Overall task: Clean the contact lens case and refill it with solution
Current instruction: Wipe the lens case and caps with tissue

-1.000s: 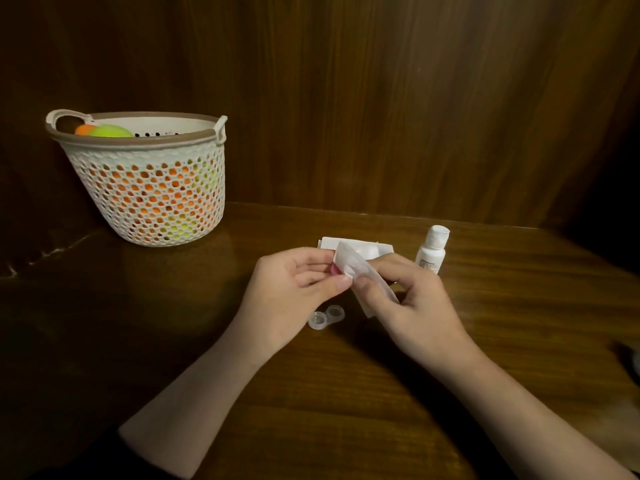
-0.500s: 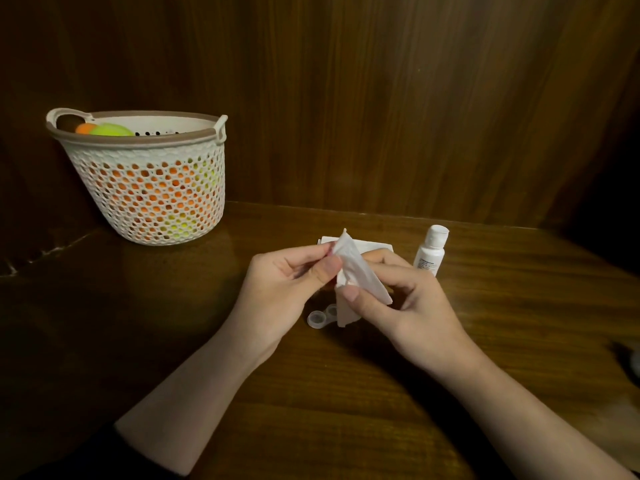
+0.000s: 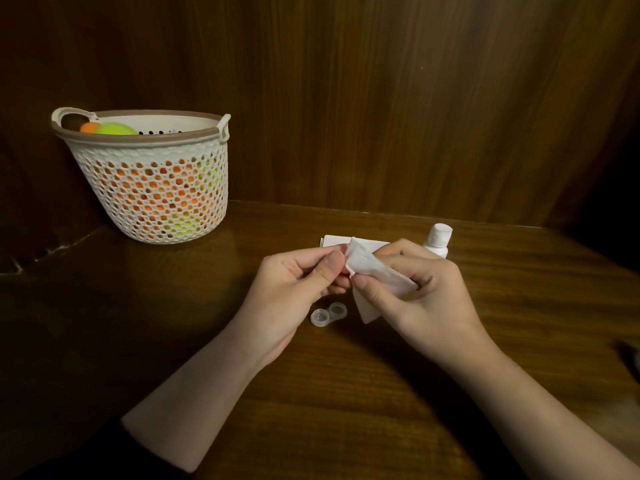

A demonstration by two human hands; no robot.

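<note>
A clear contact lens case (image 3: 328,314) with two open wells lies on the wooden table, just below my hands. My left hand (image 3: 294,292) pinches a small pink piece (image 3: 343,250), seemingly a cap and mostly hidden, between thumb and fingers. It is pressed against a white tissue (image 3: 374,271). My right hand (image 3: 426,299) grips that tissue, thumb on its lower fold and fingers curled over its top. The white solution bottle (image 3: 439,241) stands upright with its cap on, right behind my right hand.
A flat white stack of tissues (image 3: 334,240) lies behind my hands. A white perforated basket (image 3: 156,188) holding orange and green balls stands at the back left. Wooden walls close the table at the back and left. A dark object (image 3: 632,355) shows at the right edge.
Both hands have worked the tissue around the pink piece, and the tissue has shifted and refolded between my fingers. The case and bottle have not moved.
</note>
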